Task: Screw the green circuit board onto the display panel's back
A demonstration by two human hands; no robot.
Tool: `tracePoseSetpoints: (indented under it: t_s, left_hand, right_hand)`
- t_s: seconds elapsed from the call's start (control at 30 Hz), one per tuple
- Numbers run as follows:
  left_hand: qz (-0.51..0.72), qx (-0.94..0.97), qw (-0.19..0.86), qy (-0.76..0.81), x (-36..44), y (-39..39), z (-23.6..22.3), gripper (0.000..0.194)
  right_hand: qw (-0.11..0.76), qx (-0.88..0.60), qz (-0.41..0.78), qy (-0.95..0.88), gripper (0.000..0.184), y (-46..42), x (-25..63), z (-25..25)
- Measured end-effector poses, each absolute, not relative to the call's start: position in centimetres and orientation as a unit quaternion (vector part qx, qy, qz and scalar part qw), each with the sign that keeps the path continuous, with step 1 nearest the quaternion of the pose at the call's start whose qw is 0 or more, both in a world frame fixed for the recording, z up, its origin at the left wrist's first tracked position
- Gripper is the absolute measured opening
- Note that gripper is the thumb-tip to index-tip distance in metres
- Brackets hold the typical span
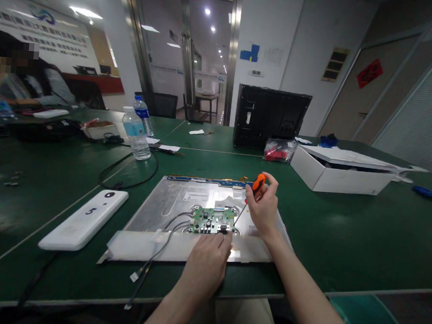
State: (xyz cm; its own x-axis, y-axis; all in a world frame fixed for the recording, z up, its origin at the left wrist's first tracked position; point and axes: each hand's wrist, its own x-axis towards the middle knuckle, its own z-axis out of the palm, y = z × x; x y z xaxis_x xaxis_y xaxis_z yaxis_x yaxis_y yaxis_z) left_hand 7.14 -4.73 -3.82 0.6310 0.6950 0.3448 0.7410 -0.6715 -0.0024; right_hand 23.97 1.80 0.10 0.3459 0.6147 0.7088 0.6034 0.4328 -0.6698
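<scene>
The right hand (266,208) has its fingers closed around the orange-and-black handle of a slim screwdriver (259,183), whose thin shaft slants down to the right end of a small green rectangular circuit board (211,220). The board lies on a flat silver metal panel (156,202) on the dark green table (329,241). The left hand (210,259) rests at the board's near edge, fingers bent; whether they grip anything I cannot tell. Thin dark cables (148,265) trail from the board's left side, near a white oblong case marked 5 (84,221).
</scene>
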Motion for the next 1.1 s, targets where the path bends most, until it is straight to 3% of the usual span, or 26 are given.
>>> tracePoseSetpoints:
  t_s: [1.1]
  left_hand:
    - [-0.157,-0.902,0.078,-0.395,7.22,-4.80,-3.77,0.031]
  right_hand:
    - [0.598,-0.531,0.023,-0.600,0.042,1.20,23.58,0.39]
